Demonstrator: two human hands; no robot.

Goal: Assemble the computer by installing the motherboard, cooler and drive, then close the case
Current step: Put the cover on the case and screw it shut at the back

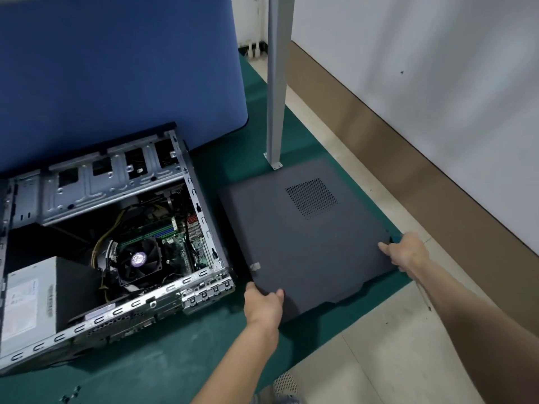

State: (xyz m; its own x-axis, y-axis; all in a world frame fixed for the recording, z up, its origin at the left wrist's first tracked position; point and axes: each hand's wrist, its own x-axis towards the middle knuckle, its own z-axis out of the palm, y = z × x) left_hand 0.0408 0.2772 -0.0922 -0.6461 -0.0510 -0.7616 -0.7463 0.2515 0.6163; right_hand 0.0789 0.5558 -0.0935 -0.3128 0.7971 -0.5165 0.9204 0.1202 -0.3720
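The computer case (110, 243) lies open on the mat (175, 360) in the lower left of the frame, with the partition (116, 68) standing behind it across the upper left. Inside the case, the power supply (29, 304) sits at the lower left, the cooler (139, 262) sits in the middle on the motherboard (175, 237), and the drive cage (102, 182) runs along the far side. Just right of the case, the side panel (306, 243) lies on the mat with the post (277, 83) rising just behind its far edge, the left hand (262, 304) gripping its near left corner and the right hand (408, 252) gripping its right edge.

Open case (116, 243) on its side, dark side panel (306, 243) flat beside
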